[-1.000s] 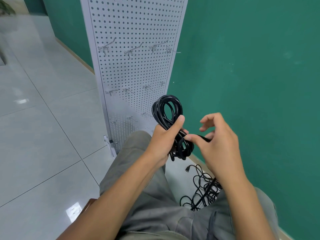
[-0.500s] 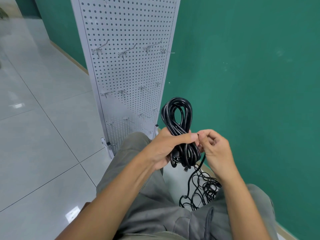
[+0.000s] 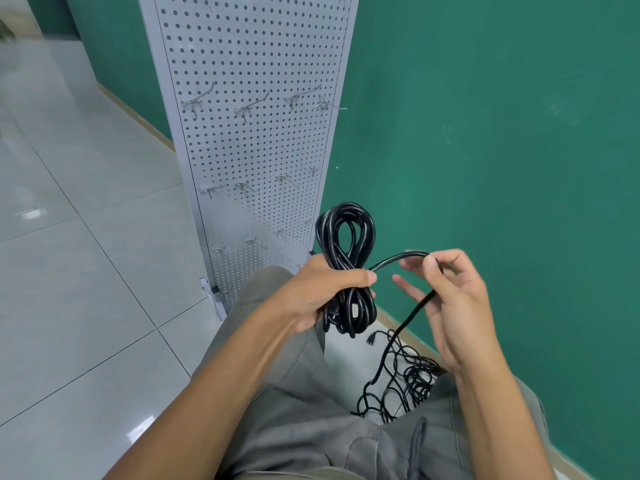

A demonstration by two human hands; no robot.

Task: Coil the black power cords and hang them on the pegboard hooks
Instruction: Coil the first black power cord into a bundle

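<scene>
Left grip (image 3: 322,292) — glossy looped cord (image 3: 346,237).

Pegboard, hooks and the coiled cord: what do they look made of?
The grey perforated pegboard looks like painted sheet metal: matte, evenly punched holes. The thin silvery hooks seem to be bare steel wire, judging by their glint. The coiled black power cord looks rubber- or PVC-jacketed: smooth, with glossy highlights.

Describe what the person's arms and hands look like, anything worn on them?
Both forearms are bare, with no sleeves in view. The left hand and right hand wear no gloves, and no rings, watch or wristband show. Fingernails are short and unpainted.
</scene>
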